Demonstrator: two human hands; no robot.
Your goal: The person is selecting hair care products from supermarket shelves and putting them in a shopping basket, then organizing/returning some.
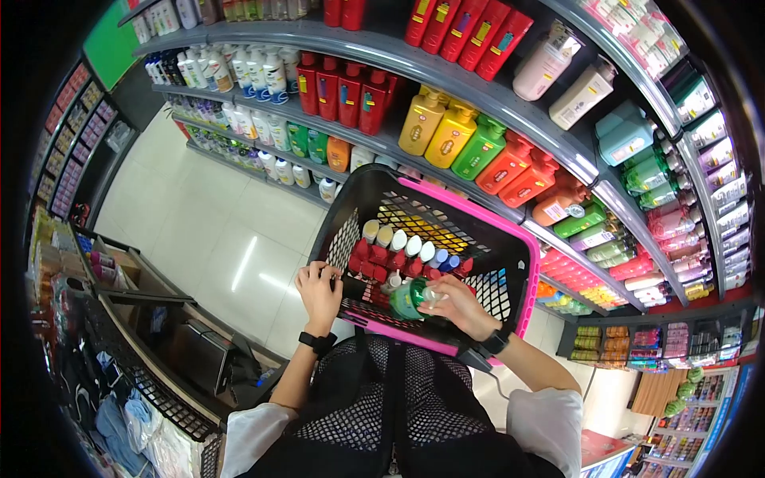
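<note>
A black shopping basket [344, 209] with mesh sides and a pink edge is in front of my body. My left hand [320, 293] has its fingers curled over the basket's left rim. Inside the basket, my right hand [460, 306] grips a green bottle [406, 299] near its clear top; the bottle is tilted. Beside it are several red bottles [374, 259] and a row of upright bottles with beige, white and blue caps [413, 245]. The lower parts of these bottles are hidden.
Shelves [335, 40] curve round ahead and to the right, holding yellow pump bottles [451, 137], red bottles [349, 94] and many others. A pale tiled floor [215, 215] lies to the left. At lower left is a counter [151, 295] with clothes [127, 422] below it.
</note>
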